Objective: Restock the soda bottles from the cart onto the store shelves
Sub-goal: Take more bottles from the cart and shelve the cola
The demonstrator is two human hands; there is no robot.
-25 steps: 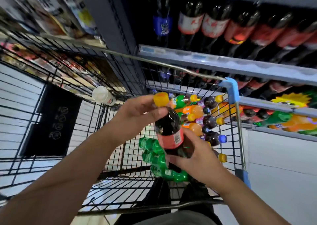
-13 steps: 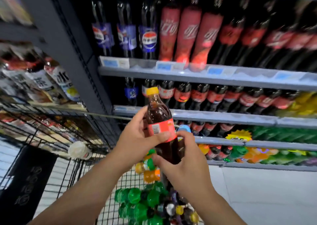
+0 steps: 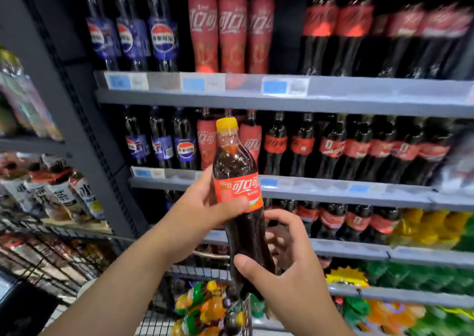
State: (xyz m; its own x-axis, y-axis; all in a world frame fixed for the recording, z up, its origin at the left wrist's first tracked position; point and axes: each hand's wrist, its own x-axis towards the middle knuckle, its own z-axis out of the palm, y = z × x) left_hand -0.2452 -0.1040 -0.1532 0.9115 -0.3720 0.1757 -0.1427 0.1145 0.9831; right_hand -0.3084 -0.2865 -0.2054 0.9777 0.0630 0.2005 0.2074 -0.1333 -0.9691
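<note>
Left hand grips a cola bottle at its red label, with the thumb lying across the label's lower edge and the fingers wrapped behind. Lower down, the right hand holds the dark body of the same bottle, thumb pressed on the front and fingers curled round the far side. The bottle sits in the middle of the frame, nearly upright with its yellow cap leaning slightly left. It is held in the air in front of the store shelves and rests on none of them. Behind the cap, the middle shelf carries blue-labelled Pepsi bottles at its left and red-labelled cola bottles running to the right. The top shelf holds taller bottles of both kinds. Yellow bottles and green bottles fill the lower right of the frame, somewhat blurred. At bottom centre, below the forearms, the wire cart shows a heap of small bottles with orange, green and dark contents. Tea bottles with white labels stand on a separate shelf at the left edge.
</note>
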